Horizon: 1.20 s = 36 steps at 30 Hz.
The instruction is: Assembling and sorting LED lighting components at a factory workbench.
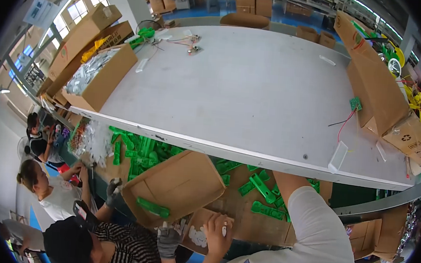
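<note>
My left hand [218,235] is closed, fingers curled, with a small white piece [224,230] showing between them; its exact kind is too small to tell. Just beside it is a shallow cardboard box [223,216] with several flat white pieces [197,236] in it. My right forearm [288,183] reaches forward beneath the raised grey shelf [243,94], which hides the right hand. Near that arm lie loose green plastic housings [263,187] on cardboard.
Left of me, a co-worker's grey-gloved hands [167,241] are by a large tilted carton [181,183] holding one green housing [153,207]. More green housings pile up behind it. On the shelf stand cartons of parts [378,100], a wired green circuit board [355,104] and a white strip [338,157].
</note>
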{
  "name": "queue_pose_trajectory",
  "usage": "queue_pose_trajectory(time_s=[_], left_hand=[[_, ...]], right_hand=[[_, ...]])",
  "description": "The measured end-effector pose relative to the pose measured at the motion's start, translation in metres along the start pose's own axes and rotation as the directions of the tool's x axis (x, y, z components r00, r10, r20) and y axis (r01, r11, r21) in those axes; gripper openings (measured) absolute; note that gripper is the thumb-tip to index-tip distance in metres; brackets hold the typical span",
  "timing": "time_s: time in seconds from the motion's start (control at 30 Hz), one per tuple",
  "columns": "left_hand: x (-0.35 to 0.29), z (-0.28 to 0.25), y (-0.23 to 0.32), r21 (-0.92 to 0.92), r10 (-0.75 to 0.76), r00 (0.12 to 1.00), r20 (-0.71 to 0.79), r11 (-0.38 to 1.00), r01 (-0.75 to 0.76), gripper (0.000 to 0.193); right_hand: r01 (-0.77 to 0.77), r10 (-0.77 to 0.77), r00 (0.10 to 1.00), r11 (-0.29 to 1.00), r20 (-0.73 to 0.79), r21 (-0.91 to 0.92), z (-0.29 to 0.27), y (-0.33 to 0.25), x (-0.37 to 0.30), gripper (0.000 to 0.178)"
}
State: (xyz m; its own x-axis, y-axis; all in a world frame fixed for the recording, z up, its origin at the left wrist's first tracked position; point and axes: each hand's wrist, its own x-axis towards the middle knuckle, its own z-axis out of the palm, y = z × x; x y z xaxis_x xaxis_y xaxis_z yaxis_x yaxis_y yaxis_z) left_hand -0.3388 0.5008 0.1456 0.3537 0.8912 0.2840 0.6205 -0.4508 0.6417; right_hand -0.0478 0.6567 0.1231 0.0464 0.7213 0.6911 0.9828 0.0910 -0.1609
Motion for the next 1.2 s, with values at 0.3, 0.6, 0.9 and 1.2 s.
queue_pose_trajectory(time_s=[0.3, 0.6, 0.9, 1.2], left_hand=[[0.0, 0.008, -0.005, -0.232, -0.006, 0.996, 0.092, 0.972, 0.027, 0.03], [-0.011, 0.009, 0.047, -0.795, -0.474, 0.726, 0.498, 0.086, 0.601, 0.066], [-0.093, 0.091, -0.067, -0.419, -0.576, 0.395, 0.716, 0.098, 0.903, 0.04], [-0.109, 0.104, -0.095, -0.144, -0.525, 0.693, 0.493, 0.737, 0.66, 0.048]], right_hand=[[0.308, -0.257, 0.933, 0.933, 0.252, -0.187, -0.106, 0.041, -0.047, 0.023], [0.327, -0.139, 0.697, 0.935, 0.703, -0.14, -0.229, -0.137, -0.148, 0.025], [-0.507, -0.232, 0.563, 0.66, 0.793, 0.554, -0.233, -0.112, -0.241, 0.029], [-0.545, 0.502, 0.803, 0.836, 0.322, 0.055, -0.161, 0.107, -0.203, 0.025]])
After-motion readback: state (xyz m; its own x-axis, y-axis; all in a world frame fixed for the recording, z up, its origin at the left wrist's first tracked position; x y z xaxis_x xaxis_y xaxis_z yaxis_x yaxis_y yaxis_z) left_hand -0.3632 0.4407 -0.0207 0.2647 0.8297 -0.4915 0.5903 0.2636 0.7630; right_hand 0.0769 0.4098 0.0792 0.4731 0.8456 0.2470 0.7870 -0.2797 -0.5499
